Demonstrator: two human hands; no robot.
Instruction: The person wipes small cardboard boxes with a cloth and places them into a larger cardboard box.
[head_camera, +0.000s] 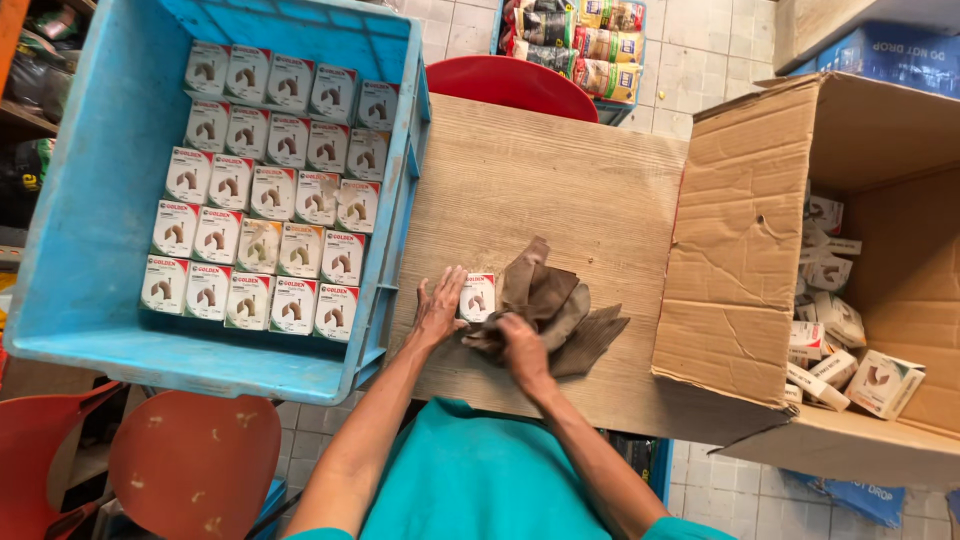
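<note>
My left hand (438, 308) holds a small white box (477, 297) with a red-and-green band against the wooden board (560, 190). My right hand (522, 348) presses a crumpled brown cloth (560, 305) against the box's right side. To the left, a blue plastic crate (90, 200) holds several rows of the same white boxes (265, 190), packed upright. At the right, an open cardboard carton (740, 250) lies on its side with several more of these boxes (835, 330) loose inside.
A red round stool (510, 82) shows beyond the board. A blue crate of packaged goods (585, 45) sits on the tiled floor at the top. Orange-red plastic chairs (190, 465) stand at the bottom left. Dark shelves run along the left edge.
</note>
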